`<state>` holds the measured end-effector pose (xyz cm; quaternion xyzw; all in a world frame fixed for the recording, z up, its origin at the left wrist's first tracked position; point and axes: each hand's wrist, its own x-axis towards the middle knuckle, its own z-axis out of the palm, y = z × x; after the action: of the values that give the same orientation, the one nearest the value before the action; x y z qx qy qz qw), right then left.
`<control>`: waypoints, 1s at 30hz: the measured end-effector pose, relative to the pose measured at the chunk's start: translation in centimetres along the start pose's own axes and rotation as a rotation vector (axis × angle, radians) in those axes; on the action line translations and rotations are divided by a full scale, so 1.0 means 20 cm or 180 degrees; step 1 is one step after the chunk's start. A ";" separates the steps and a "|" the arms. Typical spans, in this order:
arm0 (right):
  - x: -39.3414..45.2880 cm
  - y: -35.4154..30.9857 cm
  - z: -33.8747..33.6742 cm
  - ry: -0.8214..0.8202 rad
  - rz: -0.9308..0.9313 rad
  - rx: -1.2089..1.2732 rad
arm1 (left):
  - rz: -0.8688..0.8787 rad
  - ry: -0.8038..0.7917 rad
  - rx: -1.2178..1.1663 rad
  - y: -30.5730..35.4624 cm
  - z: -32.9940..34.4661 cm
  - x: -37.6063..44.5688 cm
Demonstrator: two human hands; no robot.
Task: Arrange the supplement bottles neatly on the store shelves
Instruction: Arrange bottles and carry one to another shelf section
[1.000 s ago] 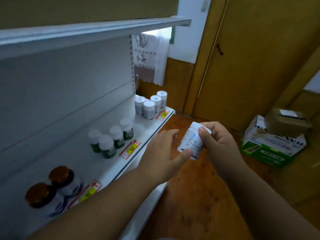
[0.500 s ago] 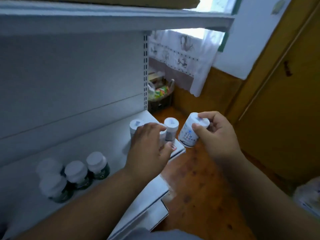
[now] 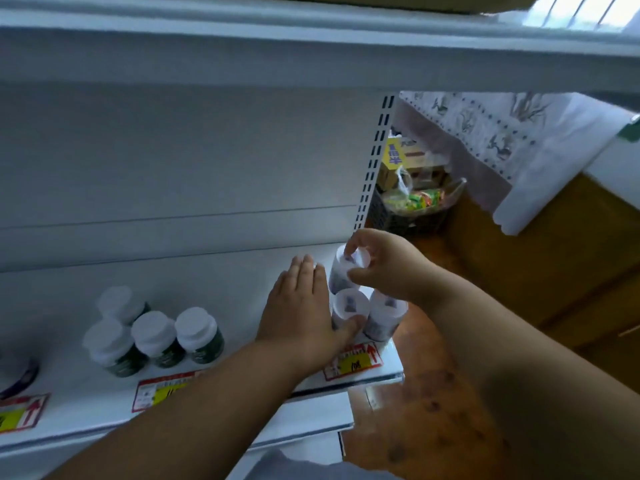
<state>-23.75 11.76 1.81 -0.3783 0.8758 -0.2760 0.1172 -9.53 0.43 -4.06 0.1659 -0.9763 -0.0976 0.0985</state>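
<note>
Two hands [image 3: 388,268] on white bottles [image 3: 348,271]

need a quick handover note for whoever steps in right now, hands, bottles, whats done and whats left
Right hand: pinches the cap of a white bottle, at the back right end of the shelf; whether it stands on the shelf yet is unclear.
Left hand: fingers flat against the left side of the white bottle group, thumb on the front one.
Another white bottle stands at the shelf's right edge.
Done: four green bottles stand grouped further left.
Left: let go of the held bottle, square up the white group behind its price tag.
</note>
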 end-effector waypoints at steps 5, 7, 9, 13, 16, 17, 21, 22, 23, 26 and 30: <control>0.06 0.05 0.07 -0.0440 -0.0248 -0.0064 | -0.0015 -0.0152 0.0004 0.00 0.00 -0.01; 0.05 0.08 0.08 -0.0520 -0.0193 0.0145 | -0.0043 -0.0222 0.0061 -0.01 -0.01 -0.02; 0.03 0.10 0.07 -0.0591 -0.0102 0.0607 | -0.0071 -0.0221 0.0106 0.00 -0.02 -0.02; 0.00 0.17 0.01 -0.0017 0.0184 0.1381 | 0.0001 -0.0090 0.0247 0.03 -0.06 -0.01; -0.07 0.24 0.05 0.0122 0.0614 0.1854 | 0.0204 -0.0141 0.0372 0.07 -0.09 0.03; -0.10 0.26 0.08 0.0066 0.0744 0.2129 | 0.0240 -0.0215 0.0448 0.09 -0.09 0.05; -0.15 0.25 0.20 -0.0171 0.1031 0.2669 | 0.0222 -0.0660 0.0751 0.11 -0.06 0.09; -0.14 0.25 0.21 -0.0177 0.0987 0.2661 | 0.0219 -0.0696 0.0787 0.11 -0.06 0.09; -0.13 0.24 0.22 -0.0188 0.0930 0.2656 | 0.0208 -0.0701 0.0797 0.10 -0.05 0.08; -0.09 0.23 0.22 -0.0263 0.0807 0.2586 | 0.0169 -0.0697 0.0804 0.08 -0.05 0.08; -0.06 0.23 0.21 -0.0366 0.0717 0.2493 | 0.0132 -0.0705 0.0752 0.07 -0.05 0.08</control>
<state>-23.87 13.61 -4.16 -0.2216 0.7325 -0.5524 0.3305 -11.30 1.07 -2.48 0.1443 -0.9891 0.0023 -0.0280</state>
